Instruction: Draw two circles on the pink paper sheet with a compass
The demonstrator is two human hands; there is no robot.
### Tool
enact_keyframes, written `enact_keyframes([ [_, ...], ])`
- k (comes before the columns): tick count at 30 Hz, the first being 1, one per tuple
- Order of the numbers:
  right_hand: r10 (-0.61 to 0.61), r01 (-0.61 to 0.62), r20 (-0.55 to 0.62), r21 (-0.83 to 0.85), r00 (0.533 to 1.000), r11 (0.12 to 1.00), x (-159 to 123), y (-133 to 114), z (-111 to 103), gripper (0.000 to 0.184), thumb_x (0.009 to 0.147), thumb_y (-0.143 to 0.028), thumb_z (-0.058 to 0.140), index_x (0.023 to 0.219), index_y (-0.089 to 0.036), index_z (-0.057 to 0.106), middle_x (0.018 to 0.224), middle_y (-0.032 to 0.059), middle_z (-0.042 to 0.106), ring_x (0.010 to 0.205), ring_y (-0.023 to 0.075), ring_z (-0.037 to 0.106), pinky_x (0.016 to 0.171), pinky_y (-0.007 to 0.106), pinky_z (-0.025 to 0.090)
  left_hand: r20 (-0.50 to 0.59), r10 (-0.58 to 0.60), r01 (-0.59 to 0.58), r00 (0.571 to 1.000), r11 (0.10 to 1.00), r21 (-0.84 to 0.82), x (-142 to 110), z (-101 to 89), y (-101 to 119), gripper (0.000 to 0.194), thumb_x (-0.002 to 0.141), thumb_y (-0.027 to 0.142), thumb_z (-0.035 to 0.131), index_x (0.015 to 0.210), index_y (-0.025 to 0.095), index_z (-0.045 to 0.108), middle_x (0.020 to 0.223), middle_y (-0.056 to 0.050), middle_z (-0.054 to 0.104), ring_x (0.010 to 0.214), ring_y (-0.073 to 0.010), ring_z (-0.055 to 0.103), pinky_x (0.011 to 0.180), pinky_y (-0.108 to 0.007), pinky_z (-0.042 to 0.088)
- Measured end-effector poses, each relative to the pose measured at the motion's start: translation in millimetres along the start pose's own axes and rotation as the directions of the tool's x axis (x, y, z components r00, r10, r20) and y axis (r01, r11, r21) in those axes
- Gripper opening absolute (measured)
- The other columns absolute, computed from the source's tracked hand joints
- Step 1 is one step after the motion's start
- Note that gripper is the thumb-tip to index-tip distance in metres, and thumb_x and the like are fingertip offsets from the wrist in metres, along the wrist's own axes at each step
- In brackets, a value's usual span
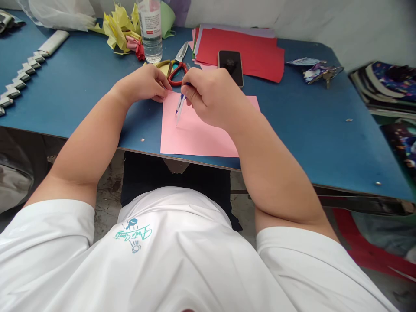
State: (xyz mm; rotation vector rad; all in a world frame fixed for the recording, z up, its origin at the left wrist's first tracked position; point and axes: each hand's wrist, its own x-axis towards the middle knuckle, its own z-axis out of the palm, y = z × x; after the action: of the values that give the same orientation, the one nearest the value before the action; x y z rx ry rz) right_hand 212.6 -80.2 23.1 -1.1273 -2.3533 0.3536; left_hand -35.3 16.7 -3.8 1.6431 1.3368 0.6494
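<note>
A pink sheet of paper (201, 141) lies flat near the table's front edge. Over it, my right hand (208, 93) is closed around the top of a drawing compass (180, 106). One thin leg of the compass reaches down to the paper, and a blue-tipped pen leg sits beside it; the top is hidden by my fingers. My left hand (147, 84) rests at the sheet's upper left corner, fingers bent and apart, their tips touching the paper edge. Just beyond both hands lie red-handled scissors (177, 71) and a roll of yellowish tape (165, 68).
A phone (230, 65) overlaps stacked red paper (256, 54). Behind my left hand stand a water bottle (151, 37) and crumpled yellow paper (120, 30). Keys (327, 77) lie right, a folded zigzag strip (22, 76) left, on the blue table (312, 138).
</note>
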Motion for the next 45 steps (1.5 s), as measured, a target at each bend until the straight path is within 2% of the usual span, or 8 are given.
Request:
enact_keyframes([
  [12,0.053,-0.053,0.004,0.007,0.999,0.999,0,-3,1,0.021,0.109,-0.059,0.056,0.094,-0.046,0.062,0.104,0.0034,0.084,0.104,0.0421,0.076,0.101,0.061,0.059,0.001,-0.006,0.006,1.0,1.0,-0.002,1,1.0,0,0.019,0.095,-0.007,0.087,0.09,0.011,0.089,0.079,-0.002,0.082,0.078,-0.0148,0.077,0.106,-0.044,0.069],
  [18,0.004,-0.008,0.074,0.056,0.997,0.998,-2,-8,-3,0.017,0.115,-0.047,0.053,0.1,-0.04,0.055,0.117,0.0049,0.085,0.11,0.0368,0.078,0.108,0.056,0.059,-0.004,-0.015,0.015,1.0,1.0,0.006,-3,2.4,5,0.021,0.091,-0.009,0.086,0.089,0.012,0.09,0.077,-0.002,0.081,0.078,-0.0149,0.076,0.103,-0.042,0.068],
  [23,-0.087,0.078,0.061,0.128,0.994,0.989,-2,-7,-3,0.016,0.113,-0.048,0.062,0.101,-0.039,0.065,0.127,0.0035,0.089,0.123,0.0352,0.078,0.113,0.053,0.059,-0.005,0.001,-0.001,1.0,1.0,0.022,-7,3.2,7,0.02,0.088,-0.01,0.088,0.088,0.01,0.09,0.069,0.003,0.075,0.071,-0.0097,0.067,0.095,-0.035,0.065],
  [31,-0.175,0.173,0.001,0.15,0.985,0.973,6,5,14,0.022,0.113,-0.055,0.058,0.104,-0.039,0.07,0.122,0.0064,0.09,0.119,0.0355,0.082,0.107,0.051,0.06,-0.022,0.014,-0.013,1.0,0.999,0.031,-17,6.4,17,0.022,0.072,-0.009,0.083,0.072,0.013,0.084,0.058,0.008,0.064,0.062,-0.0048,0.053,0.063,-0.018,0.05],
  [34,-0.186,0.186,-0.01,0.118,0.982,0.975,8,5,19,0.024,0.114,-0.058,0.057,0.107,-0.038,0.068,0.119,0.006,0.09,0.115,0.0334,0.083,0.103,0.048,0.06,-0.024,0.01,-0.009,1.0,0.999,0.04,-19,6.5,21,0.023,0.068,-0.008,0.081,0.065,0.014,0.08,0.054,0.01,0.058,0.06,-0.004,0.048,0.061,-0.017,0.049],
  [38,-0.162,0.165,-0.042,0.096,0.986,0.982,7,1,20,0.027,0.114,-0.063,0.061,0.109,-0.037,0.064,0.105,0.0049,0.086,0.106,0.0311,0.081,0.092,0.043,0.058,-0.028,0.003,-0.001,1.0,0.999,0.039,-23,7.3,26,0.025,0.067,-0.007,0.077,0.058,0.016,0.073,0.054,0.01,0.055,0.062,-0.0051,0.054,0.064,-0.017,0.052],
  [43,-0.188,0.187,0.0,0.035,0.982,0.982,2,-4,12,0.008,0.116,-0.042,0.054,0.114,-0.035,0.057,0.103,0.0073,0.083,0.1,0.0348,0.08,0.093,0.047,0.056,-0.039,-0.008,0.01,0.999,0.998,0.061,-26,10.3,29,0.027,0.068,-0.01,0.075,0.06,0.016,0.072,0.055,0.01,0.056,0.063,-0.0062,0.055,0.071,-0.02,0.056],
  [45,-0.18,0.18,0.008,0.023,0.984,0.983,1,-4,10,0.006,0.116,-0.04,0.056,0.112,-0.035,0.057,0.105,0.0075,0.084,0.1,0.0361,0.08,0.092,0.048,0.056,-0.054,-0.005,0.009,0.999,0.997,0.079,-25,10.5,27,0.026,0.069,-0.009,0.077,0.065,0.016,0.074,0.056,0.01,0.058,0.062,-0.0059,0.052,0.07,-0.021,0.055],
])
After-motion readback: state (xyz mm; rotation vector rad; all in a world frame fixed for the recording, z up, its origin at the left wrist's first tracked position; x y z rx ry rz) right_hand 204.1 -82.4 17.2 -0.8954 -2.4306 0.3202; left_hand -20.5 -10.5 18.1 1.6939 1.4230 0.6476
